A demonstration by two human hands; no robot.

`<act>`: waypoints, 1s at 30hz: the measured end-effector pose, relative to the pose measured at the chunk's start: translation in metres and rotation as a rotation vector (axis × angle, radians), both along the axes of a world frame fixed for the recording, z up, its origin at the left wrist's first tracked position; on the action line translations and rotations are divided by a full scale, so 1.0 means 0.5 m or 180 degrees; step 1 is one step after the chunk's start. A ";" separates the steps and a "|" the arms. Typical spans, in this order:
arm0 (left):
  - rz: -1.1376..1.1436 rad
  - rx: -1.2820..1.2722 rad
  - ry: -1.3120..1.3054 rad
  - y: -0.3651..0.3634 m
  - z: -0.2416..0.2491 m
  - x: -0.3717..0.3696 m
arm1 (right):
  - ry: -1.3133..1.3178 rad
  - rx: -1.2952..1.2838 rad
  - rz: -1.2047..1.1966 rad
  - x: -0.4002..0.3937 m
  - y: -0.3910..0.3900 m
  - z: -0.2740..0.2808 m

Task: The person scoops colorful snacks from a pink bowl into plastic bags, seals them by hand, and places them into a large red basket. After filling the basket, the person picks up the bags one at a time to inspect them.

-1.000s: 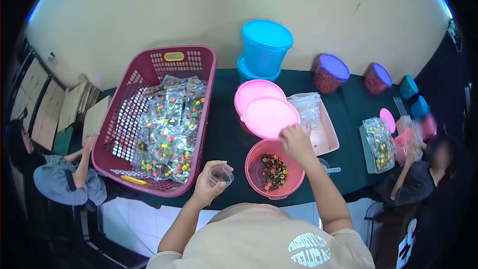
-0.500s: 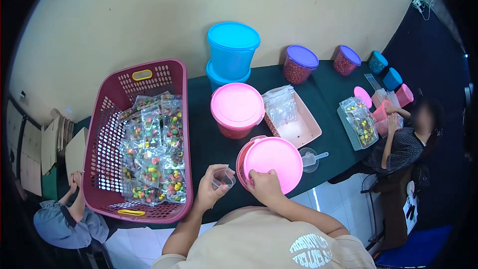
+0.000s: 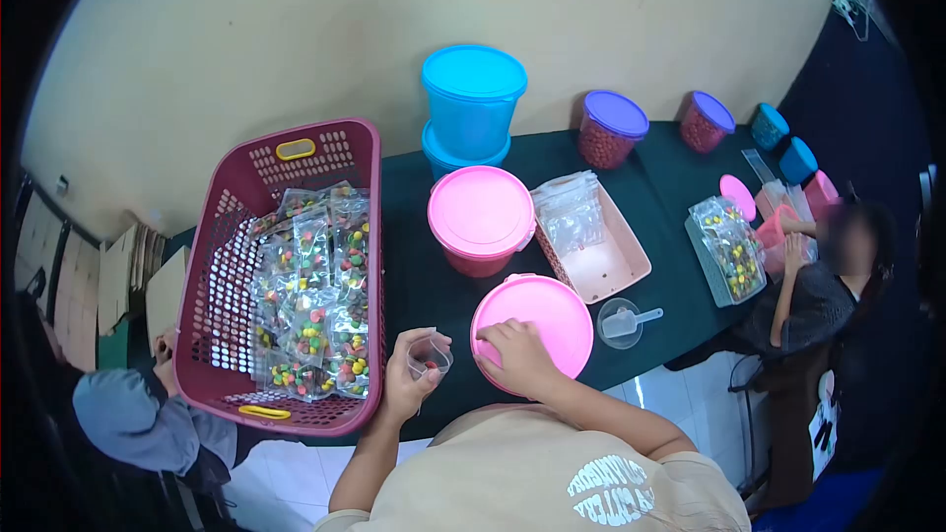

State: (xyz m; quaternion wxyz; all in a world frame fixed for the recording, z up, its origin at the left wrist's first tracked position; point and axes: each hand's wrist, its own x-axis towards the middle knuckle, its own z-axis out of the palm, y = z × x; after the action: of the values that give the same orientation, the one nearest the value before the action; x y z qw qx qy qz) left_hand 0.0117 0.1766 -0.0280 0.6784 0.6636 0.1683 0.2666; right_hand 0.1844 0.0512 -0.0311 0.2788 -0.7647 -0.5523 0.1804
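Note:
My left hand (image 3: 405, 377) is closed round a small clear cup (image 3: 431, 357) with a little something reddish inside, between the basket and the nearest tub. My right hand (image 3: 514, 355) rests on the pink lid (image 3: 545, 320) of that tub, its fingers bent against the lid's left part. The lid covers the tub's top. Just behind stands another tub with a pink lid (image 3: 481, 211). To the right of my right hand, a clear scoop (image 3: 625, 321) lies over a round clear lid (image 3: 610, 339).
Left stands a maroon basket (image 3: 372, 236) of candy packets. Behind are stacked blue tubs (image 3: 471, 108), purple-lidded jars (image 3: 612, 133) and a pink tray (image 3: 631, 254) with plastic bags. A person (image 3: 823, 276) sits at the right; another (image 3: 148, 424) sits at the left.
The near pink lid, earlier shifted right with the tub's left rim showing, now sits over the tub. My right hand has moved up onto it. The whole view has shifted slightly.

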 end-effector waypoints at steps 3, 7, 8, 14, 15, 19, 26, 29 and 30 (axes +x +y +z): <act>0.0400 0.0082 -0.0258 -0.028 0.017 0.008 | -0.1105 0.0192 0.0187 0.018 -0.051 -0.029; 0.0470 -0.0037 -0.0643 -0.085 0.069 0.035 | -0.1217 -0.0300 0.0360 0.041 -0.057 -0.041; 0.0197 -0.0100 -0.0924 -0.096 0.070 0.038 | -0.1213 -0.0271 0.0474 0.051 -0.055 -0.038; 0.0446 0.0615 -0.0538 -0.175 0.137 0.099 | 0.3978 0.0575 0.1593 0.128 -0.074 0.012; 0.0495 0.0959 -0.0279 -0.185 0.141 0.109 | 0.4000 0.0563 0.1610 0.134 -0.094 0.033; 0.0755 0.0806 -0.0394 -0.255 0.130 0.162 | 0.3367 0.0401 0.1742 0.162 -0.161 0.098; 0.1250 0.1072 -0.0273 -0.318 0.120 0.218 | 0.3662 0.0991 0.1119 0.201 -0.227 0.136; 0.1246 0.0986 -0.0194 -0.337 0.137 0.241 | 0.3359 0.1371 0.1005 0.223 -0.241 0.117; 0.1240 0.0783 -0.0200 -0.345 0.142 0.250 | 0.3306 0.1426 0.0923 0.229 -0.244 0.113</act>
State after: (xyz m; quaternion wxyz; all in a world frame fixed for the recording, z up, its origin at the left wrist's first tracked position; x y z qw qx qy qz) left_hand 0.1369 0.0043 0.0433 0.5331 0.6876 0.2382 0.4316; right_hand 0.2989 -0.0706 0.0254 0.6404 -0.4150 -0.4669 0.4468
